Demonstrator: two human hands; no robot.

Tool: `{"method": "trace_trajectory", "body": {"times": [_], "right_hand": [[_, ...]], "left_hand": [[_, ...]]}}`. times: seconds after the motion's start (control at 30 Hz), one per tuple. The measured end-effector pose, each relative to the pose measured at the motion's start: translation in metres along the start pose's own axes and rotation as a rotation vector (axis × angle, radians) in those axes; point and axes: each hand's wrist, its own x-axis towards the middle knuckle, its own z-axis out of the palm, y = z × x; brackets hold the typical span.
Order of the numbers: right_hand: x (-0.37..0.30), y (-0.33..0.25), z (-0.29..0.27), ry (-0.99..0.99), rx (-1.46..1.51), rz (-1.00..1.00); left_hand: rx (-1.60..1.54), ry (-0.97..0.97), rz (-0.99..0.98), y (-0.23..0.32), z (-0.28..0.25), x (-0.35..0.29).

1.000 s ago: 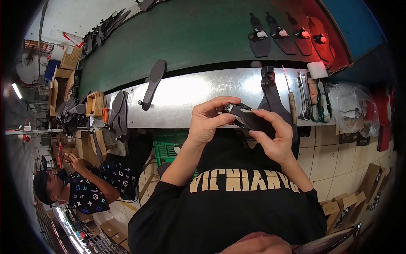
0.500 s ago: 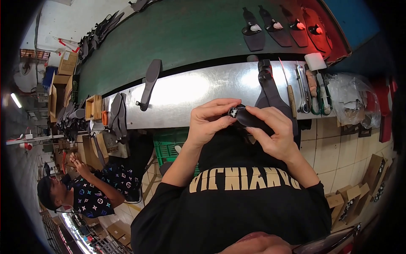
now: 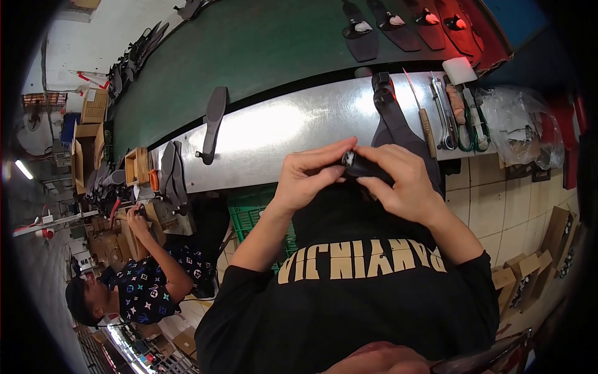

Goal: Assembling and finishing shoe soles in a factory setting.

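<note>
In front of my chest, just over the metal bench edge, both hands hold a small black shoe part [image 3: 369,167] with a whitish patch on its end. My left hand [image 3: 305,179] closes thumb and fingers at that end. Wrapped over the other end is my right hand [image 3: 403,182], thumb underneath, hiding much of the piece. Right behind it lie dark shoe soles [image 3: 393,121] with a black strap piece on top. Further left on the bench, a single grey sole [image 3: 215,118] lies with its far end over the green surface.
A wood-handled awl [image 3: 426,128], several hand tools, green-handled scissors [image 3: 478,134] and a clear plastic bag [image 3: 520,124] lie right. Strapped soles [image 3: 361,43] line the green surface [image 3: 268,56]. Left are stacked soles [image 3: 172,174], a wooden box [image 3: 136,166] and a seated co-worker [image 3: 146,280].
The black part has turned in my hands, so its whitish end shows less. My right fingers have shifted toward the left hand. At left, the co-worker's hands have moved toward the bench.
</note>
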Motion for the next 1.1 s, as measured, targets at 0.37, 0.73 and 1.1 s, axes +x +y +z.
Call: {"method": "trace_trajectory", "body": {"times": [0.37, 0.73, 1.1], "right_hand": [[-0.002, 0.015, 0.005, -0.107, 0.089, 0.116], [-0.012, 0.018, 0.020, -0.069, 0.119, 0.144], [-0.018, 0.020, 0.028, 0.135, -0.043, -0.029]], "left_hand": [[-0.081, 0.180, -0.119, -0.009, 0.014, 0.001], [-0.048, 0.210, -0.119, -0.021, 0.006, 0.006], [-0.267, 0.172, -0.315, -0.010, 0.000, 0.009]]}}
